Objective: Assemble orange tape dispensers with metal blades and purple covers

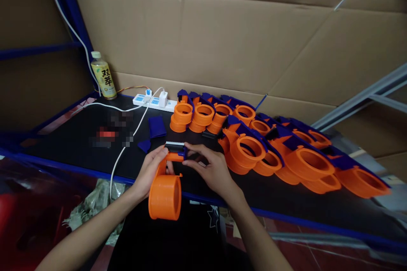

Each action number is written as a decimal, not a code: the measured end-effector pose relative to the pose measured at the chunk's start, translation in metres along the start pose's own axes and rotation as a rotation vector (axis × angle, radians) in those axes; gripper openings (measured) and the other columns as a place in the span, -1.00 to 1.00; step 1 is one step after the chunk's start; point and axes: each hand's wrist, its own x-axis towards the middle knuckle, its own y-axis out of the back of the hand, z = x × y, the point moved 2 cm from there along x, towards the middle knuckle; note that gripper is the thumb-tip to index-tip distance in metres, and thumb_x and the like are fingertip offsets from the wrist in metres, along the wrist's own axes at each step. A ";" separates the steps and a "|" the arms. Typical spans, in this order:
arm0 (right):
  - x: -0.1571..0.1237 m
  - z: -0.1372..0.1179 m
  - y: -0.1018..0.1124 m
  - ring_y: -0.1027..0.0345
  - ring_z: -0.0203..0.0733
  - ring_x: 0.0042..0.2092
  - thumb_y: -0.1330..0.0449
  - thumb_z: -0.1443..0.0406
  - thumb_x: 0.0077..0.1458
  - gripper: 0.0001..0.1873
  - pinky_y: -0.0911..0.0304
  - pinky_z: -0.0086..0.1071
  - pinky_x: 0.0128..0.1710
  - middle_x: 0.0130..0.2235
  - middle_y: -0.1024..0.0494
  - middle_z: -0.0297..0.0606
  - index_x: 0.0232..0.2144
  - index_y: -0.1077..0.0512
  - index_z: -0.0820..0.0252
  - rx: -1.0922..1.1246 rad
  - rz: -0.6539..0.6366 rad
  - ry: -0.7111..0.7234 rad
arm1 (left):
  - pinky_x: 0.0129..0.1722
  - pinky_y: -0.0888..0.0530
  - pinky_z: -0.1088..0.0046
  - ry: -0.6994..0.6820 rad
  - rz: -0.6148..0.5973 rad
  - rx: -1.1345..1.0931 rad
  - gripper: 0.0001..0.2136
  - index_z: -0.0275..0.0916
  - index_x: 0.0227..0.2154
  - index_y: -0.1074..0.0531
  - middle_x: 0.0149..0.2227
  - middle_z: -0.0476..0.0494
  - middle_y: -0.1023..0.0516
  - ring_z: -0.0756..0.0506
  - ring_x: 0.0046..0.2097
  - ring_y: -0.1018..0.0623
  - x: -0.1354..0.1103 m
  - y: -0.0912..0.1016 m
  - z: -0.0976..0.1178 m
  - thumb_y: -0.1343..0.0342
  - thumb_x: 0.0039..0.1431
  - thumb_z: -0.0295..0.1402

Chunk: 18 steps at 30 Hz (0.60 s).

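Left hand point(151, 170) grips orange dispenser point(165, 192) by neck, fingers closed round it. Right hand point(212, 168) pinches serrated blade point(174, 145) at dispenser top. Dispenser held over near table point(79, 148) edge. Finished dispensers point(286, 156) in row at right.

I see an orange tape dispenser point(165, 190) held over the near edge of the black table point(79, 144), drum end hanging towards me and below the table edge, neck pointing away. Its drum is a wide, hollow orange cylinder, lying with the open side facing right. At the far tip of the neck sits a dark toothed blade point(174, 145), level above the table, just this side of the row of finished dispensers. The neck tilts slightly left of the drum
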 end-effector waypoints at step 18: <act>0.005 -0.015 0.015 -0.53 -0.08 0.03 -0.32 0.22 0.20 -0.55 -0.44 -0.10 0.11 -0.01 -0.64 -0.22 0.14 -0.48 0.00 -0.236 -0.048 0.276 | -0.55 -0.36 0.53 0.009 -0.021 -0.004 -0.64 -0.28 -0.38 -0.43 -0.60 -0.03 -0.50 0.04 -0.60 -0.41 -0.007 -0.007 0.008 -0.19 0.21 -0.02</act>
